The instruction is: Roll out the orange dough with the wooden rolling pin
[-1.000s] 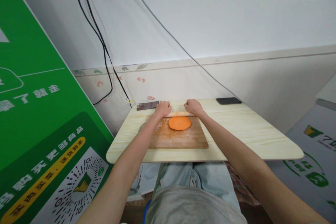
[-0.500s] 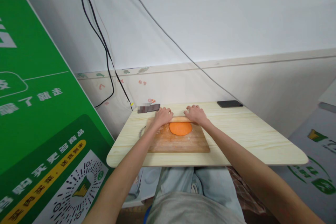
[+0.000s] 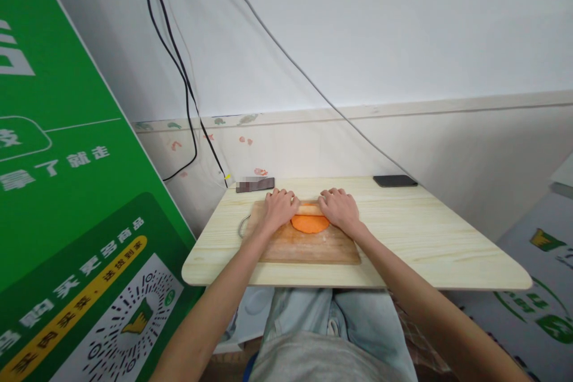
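A flat, rounded sheet of orange dough point(image 3: 310, 225) lies on a wooden cutting board point(image 3: 308, 252). Across its far part rests a pale wooden rolling pin point(image 3: 310, 209), with a strip of orange showing beyond it. My left hand point(image 3: 280, 206) is curled over the pin's left end, and my right hand point(image 3: 339, 207) over its right end. Both ends of the pin are hidden under my hands. Traces of flour or small dough bits spot the board beside the dough.
The board lies on a light wood-grain table point(image 3: 430, 245) against a white wall. One dark phone point(image 3: 264, 184) sits at the back left, another phone point(image 3: 395, 181) at the back right. A metal handle point(image 3: 242, 225) sticks out from the board's left side. A green sign point(image 3: 89, 125) stands left.
Both hands have drawn the rolling pin slightly toward me, from the dough's far edge onto the dough. The whole view has shifted a little.
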